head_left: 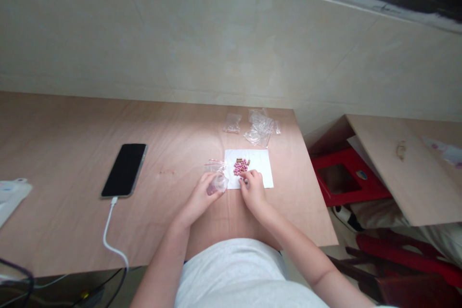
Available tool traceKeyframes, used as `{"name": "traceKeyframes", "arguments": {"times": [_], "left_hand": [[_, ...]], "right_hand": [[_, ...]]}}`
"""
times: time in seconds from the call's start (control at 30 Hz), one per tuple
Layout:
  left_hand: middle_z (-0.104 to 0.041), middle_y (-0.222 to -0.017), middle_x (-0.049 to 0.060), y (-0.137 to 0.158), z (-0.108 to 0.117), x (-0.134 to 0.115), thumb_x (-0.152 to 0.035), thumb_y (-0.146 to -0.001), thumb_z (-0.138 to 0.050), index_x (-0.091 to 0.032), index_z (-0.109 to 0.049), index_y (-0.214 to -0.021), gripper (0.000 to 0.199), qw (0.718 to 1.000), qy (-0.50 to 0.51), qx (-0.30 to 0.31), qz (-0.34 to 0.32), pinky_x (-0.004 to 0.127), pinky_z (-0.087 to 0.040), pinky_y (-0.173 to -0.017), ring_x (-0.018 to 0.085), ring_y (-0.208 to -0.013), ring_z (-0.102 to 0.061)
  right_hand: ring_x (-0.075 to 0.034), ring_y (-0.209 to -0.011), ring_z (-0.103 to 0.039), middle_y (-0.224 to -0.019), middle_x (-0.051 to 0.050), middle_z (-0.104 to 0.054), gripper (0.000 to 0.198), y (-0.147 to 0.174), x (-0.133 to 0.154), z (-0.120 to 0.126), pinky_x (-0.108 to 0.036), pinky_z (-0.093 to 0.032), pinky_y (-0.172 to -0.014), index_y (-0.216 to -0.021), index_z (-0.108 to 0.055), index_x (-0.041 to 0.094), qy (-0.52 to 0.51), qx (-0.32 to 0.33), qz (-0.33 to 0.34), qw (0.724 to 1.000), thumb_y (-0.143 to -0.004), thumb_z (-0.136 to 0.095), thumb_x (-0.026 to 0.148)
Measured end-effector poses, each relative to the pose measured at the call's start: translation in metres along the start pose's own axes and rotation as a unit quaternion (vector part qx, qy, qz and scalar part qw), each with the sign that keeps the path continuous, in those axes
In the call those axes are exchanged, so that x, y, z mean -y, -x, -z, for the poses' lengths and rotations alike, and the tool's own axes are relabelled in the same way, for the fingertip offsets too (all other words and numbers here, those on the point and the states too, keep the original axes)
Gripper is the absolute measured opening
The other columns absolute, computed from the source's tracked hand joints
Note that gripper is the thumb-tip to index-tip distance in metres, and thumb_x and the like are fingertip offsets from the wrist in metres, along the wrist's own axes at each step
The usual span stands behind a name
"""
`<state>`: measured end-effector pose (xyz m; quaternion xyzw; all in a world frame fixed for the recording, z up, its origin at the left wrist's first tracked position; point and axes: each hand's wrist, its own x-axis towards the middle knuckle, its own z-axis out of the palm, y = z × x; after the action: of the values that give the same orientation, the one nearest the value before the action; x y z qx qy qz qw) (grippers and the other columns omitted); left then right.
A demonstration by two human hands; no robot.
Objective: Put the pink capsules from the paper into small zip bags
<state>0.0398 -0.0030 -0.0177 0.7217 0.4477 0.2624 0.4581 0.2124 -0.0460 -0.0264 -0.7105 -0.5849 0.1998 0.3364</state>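
My left hand (202,191) is closed around a small clear plastic cup (218,183) with a pinkish tint, just left of a sheet of white paper (265,166). On the paper lies a heap of small pink pills (238,167), with a few brownish capsules (239,160) at its far side. My right hand (254,191) rests at the near edge of the heap, thumb and fingertips pinched together. Whatever sits between them is too small to make out. Behind the cup lies a clear zip bag (215,164) with red lines along its top.
Toward the wall lie a small clear bag (233,123) and a crumpled pile of clear bags (260,127). A black phone (124,171) with a white cable (107,231) lies to the left. The table's right edge is near; beyond it stands another desk (404,168) with a red box (346,180).
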Motion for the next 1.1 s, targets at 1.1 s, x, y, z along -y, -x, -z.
{"name": "traceKeyframes", "arguments": {"times": [1.1], "left_hand": [[-0.056,-0.107,0.004,0.014,0.004,-0.044,-0.028,-0.076,-0.055,-0.021,-0.050,-0.107,0.032,0.994,0.092,0.050,0.032,0.032,-0.039,-0.089,0.019,-0.101,-0.051]], "right_hand": [[-0.015,-0.076,-0.053,-0.082,-0.003,-0.059,0.009,0.006,0.040,0.031,-0.027,-0.042,-0.065,-0.080,-0.057,0.018,-0.213,0.015,-0.055,0.975,-0.074,-0.050,0.019]]}}
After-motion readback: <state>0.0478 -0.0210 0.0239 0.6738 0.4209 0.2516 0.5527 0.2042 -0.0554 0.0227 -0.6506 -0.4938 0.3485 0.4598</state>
